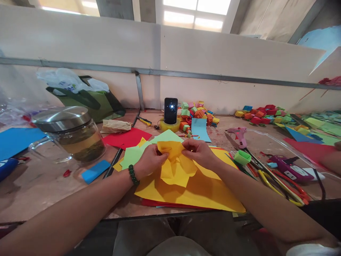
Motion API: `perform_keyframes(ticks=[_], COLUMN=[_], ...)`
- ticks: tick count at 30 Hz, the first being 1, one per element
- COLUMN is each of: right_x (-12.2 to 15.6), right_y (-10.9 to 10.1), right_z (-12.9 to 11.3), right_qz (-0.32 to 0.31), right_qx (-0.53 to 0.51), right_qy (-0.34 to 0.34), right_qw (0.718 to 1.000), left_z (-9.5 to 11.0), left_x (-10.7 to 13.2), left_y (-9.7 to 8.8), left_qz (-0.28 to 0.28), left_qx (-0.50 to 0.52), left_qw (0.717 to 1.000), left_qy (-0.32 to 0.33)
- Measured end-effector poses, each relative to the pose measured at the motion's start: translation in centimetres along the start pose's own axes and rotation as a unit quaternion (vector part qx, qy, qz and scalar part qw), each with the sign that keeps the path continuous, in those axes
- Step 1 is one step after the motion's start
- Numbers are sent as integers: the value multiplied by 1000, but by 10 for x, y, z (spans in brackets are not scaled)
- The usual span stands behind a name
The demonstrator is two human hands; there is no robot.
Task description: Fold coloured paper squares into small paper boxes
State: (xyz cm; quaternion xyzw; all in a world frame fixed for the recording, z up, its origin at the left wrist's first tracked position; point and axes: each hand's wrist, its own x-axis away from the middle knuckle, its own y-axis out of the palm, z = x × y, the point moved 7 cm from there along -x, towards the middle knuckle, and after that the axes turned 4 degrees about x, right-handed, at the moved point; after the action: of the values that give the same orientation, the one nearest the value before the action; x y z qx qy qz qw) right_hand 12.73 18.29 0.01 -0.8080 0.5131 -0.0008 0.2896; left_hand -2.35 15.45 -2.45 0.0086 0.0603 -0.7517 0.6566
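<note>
My left hand (pixel 149 161) and my right hand (pixel 199 152) both pinch a crumpled, partly folded yellow paper (pixel 176 163) held just above the table. A green bead bracelet (pixel 133 175) is on my left wrist. Under the folded piece lies a stack of flat sheets, with a large yellow sheet (pixel 202 192) on top and red edges below. Light green sheets (pixel 137 154) lie to the left behind my left hand.
A glass jar with a metal lid (pixel 70 133) stands at left. A phone (pixel 170 110) stands on a tape roll, with piles of folded paper cubes (pixel 197 113) behind. A pink glue gun (pixel 239 135), scissors (pixel 277 181) and a purple tool (pixel 289 167) lie at right.
</note>
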Motion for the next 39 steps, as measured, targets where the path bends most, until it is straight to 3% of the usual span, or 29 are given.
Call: perform_keyframes(ticks=[3,9,16,22,31,39], right_x=[0,1,-3,0,-2,-3], right_y=[2,18,-4,-3,0,9], right_z=[-3,5,11,14,14,12], right_qz=[-2,-68,24,-70,-39,-59], right_qx=[-18,-65,-93,-55,-48,-86], right_qy=[15,58,43,126,109,99], right_qw=[1000,994,994,988,992,990], left_z=[2,14,15,9,3,7], left_x=[3,10,9,5,4,6], left_y=[3,14,15,3,4,10], left_qz=[-9,-49,-60,-18,-30,-56], left_qx=[-16,-93,-82,-68,-76,-85], left_qw=[1000,994,995,998,997,995], left_qy=[-5,25,19,-2,-13,16])
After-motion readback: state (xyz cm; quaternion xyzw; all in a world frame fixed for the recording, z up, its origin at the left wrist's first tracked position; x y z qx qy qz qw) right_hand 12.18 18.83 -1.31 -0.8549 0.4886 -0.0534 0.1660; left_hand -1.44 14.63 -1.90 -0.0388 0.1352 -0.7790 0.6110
